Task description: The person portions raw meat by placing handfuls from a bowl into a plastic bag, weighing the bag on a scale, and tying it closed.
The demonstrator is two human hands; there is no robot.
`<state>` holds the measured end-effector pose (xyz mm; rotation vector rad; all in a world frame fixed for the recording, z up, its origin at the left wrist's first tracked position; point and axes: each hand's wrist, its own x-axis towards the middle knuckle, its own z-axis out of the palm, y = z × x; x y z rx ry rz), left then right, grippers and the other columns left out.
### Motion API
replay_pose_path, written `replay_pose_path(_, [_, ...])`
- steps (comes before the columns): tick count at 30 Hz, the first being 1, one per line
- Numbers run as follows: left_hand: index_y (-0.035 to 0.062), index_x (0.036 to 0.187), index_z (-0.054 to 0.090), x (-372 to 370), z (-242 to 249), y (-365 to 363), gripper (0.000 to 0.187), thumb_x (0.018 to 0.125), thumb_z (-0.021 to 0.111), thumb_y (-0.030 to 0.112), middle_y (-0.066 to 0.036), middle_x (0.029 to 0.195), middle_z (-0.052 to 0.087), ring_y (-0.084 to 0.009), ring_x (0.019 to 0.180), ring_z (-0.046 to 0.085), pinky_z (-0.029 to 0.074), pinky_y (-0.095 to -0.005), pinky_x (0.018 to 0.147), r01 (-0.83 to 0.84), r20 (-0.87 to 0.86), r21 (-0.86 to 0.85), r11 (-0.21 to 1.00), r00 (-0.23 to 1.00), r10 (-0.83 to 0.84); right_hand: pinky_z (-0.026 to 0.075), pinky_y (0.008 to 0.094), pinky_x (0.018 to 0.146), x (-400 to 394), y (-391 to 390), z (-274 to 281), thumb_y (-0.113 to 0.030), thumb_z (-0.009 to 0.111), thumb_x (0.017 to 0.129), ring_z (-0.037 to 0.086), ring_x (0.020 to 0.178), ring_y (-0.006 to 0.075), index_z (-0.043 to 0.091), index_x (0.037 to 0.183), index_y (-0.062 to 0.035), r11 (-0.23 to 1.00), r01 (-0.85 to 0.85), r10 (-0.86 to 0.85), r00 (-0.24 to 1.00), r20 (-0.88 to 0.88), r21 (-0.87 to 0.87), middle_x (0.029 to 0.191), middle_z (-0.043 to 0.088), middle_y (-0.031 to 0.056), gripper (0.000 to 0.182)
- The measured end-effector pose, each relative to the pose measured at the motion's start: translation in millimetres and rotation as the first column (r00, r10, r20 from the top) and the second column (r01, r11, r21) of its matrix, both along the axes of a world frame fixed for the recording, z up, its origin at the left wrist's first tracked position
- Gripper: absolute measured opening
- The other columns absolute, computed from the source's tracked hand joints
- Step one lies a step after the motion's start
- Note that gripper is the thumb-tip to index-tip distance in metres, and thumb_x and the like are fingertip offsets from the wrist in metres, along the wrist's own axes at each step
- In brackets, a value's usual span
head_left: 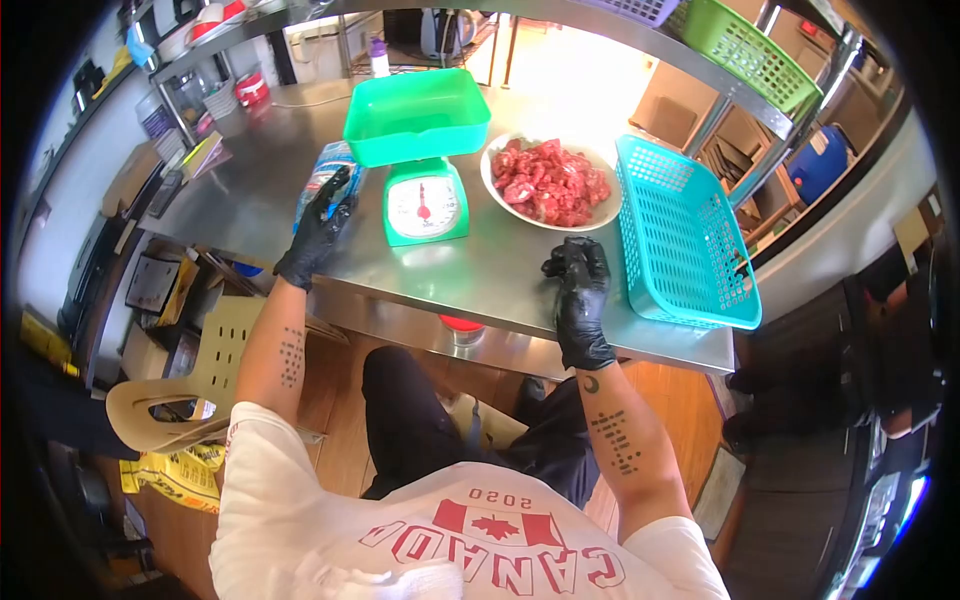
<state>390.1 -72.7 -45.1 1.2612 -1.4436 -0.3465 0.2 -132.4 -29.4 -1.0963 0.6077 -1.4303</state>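
A green kitchen scale [426, 203] with an empty green tray [417, 117] on top stands on the steel table [500, 275]. My left hand [322, 222], in a black glove, is left of the scale, over a blue and white plastic packet [335, 160]; its fingers are extended. To the right of the scale, a white bowl [500, 203] holds raw red meat pieces [550, 180]. My right hand [580, 290], also black-gloved, is in front of the bowl with its fingers curled; whatever they may hold is hidden.
A turquoise basket [685, 235] sits at the table's right end. Above it, a steel shelf carries a green basket [750, 50]. A beige chair [190, 385] is at the lower left. A red-lidded container [462, 328] stands below the tabletop.
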Motion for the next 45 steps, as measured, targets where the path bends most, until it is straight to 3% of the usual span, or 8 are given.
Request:
replay_pose_path(3, [0.0012,0.13,0.047,7,-10,0,0.045,0.087,0.059,0.005,-0.011,0.128,0.051,-0.019,0.112,0.052,0.044,-0.0285,0.092,0.066,-0.311,-0.116,0.991,0.945,-0.1,0.045,0.026,0.061,0,1,-3,-0.003,0.055,0.088,0.056,0.065,0.0137,0.056,0.097,-0.0016,0.999,0.007,-0.011,0.992,-0.123,-0.031,0.079,0.058,0.0048,0.009])
replay_pose_path(4, [-0.0005,0.125,0.05,-1,15,16,0.043,0.085,0.061,0.006,-0.014,0.124,0.055,-0.0235,0.111,0.054,0.043,-0.0338,0.093,-0.163,0.28,-0.235,0.958,0.933,0.227,0.045,0.026,0.062,0,0,-9,-0.003,0.055,0.089,0.055,0.067,0.013,0.057,0.102,0.0006,0.994,-0.027,0.017,0.995,-0.094,-0.106,0.08,0.058,0.005,0.014])
replay_pose_path(8, [0.003,0.126,0.049,3,55,59,0.054,0.077,0.069,0.013,-0.017,0.126,0.053,-0.0315,0.117,0.05,0.038,-0.0395,0.099,-0.365,0.34,-0.386,0.847,0.798,0.498,0.045,0.0264,0.063,4,6,-6,-0.001,0.05,0.09,0.055,0.069,0.0132,0.057,0.105,0.0023,0.994,-0.092,0.089,0.995,-0.053,-0.056,0.083,0.058,0.0053,0.017])
replay_pose_path(15, [0.0092,0.136,0.039,37,43,70,0.068,0.074,0.067,0.012,-0.015,0.138,0.041,-0.0317,0.127,0.038,0.03,-0.0395,0.106,-0.344,0.776,0.056,0.937,0.605,0.175,0.048,0.0316,0.076,47,65,-7,-0.001,0.059,0.082,0.058,0.084,0.0187,0.058,0.098,0.0031,0.826,-0.333,0.091,0.875,-0.476,-0.454,0.091,0.061,0.0109,0.016])
replay_pose_path(22, [0.0065,0.106,0.065,46,40,64,0.028,0.078,0.065,0.01,-0.012,0.103,0.066,-0.0274,0.092,0.062,0.048,-0.0346,0.083,-0.154,0.534,0.049,0.987,0.839,0.104,0.042,0.0389,0.059,61,126,5,0.0,0.065,0.071,0.053,0.067,0.0315,0.059,0.085,-0.0007,0.395,-0.65,0.221,0.753,-0.619,-0.65,0.075,0.055,0.014,0.015])
replay_pose_path(26, [-0.0002,0.1,0.065,1,40,117,0.019,0.081,0.063,0.001,-0.008,0.101,0.065,-0.0137,0.091,0.059,0.048,-0.0284,0.082,0.007,-0.067,0.178,0.984,0.998,0.005,0.04,0.0393,0.058,40,130,-12,-0.001,0.067,0.07,0.051,0.065,0.0313,0.057,0.083,-0.002,0.479,-0.675,0.262,0.72,-0.643,-0.56,0.07,0.051,0.0132,0.016])
replay_pose_path(39, [0.0008,0.123,0.051,-20,53,150,0.049,0.078,0.069,0.002,-0.01,0.129,0.047,-0.0149,0.109,0.05,0.044,-0.0303,0.092,0.18,0.03,0.275,0.944,0.98,-0.196,0.049,0.042,0.076,106,109,31,-0.01,0.059,0.078,0.061,0.088,0.0346,0.05,0.123,0.0,0.775,-0.629,0.523,0.586,-0.619,0.059,0.095,0.061,0.0195,0.047])
replay_pose_path(45, [0.0024,0.127,0.04,-62,9,153,0.071,0.069,0.08,0.008,-0.01,0.119,0.046,-0.0185,0.106,0.046,0.042,-0.0324,0.091,-0.423,-0.124,0.048,0.905,0.896,0.426,0.047,0.0409,0.074,150,91,27,-0.006,0.058,0.075,0.056,0.087,0.0312,0.054,0.119,-0.0044,0.617,-0.464,-0.307,0.602,-0.737,-0.635,0.102,0.056,0.0164,0.044])
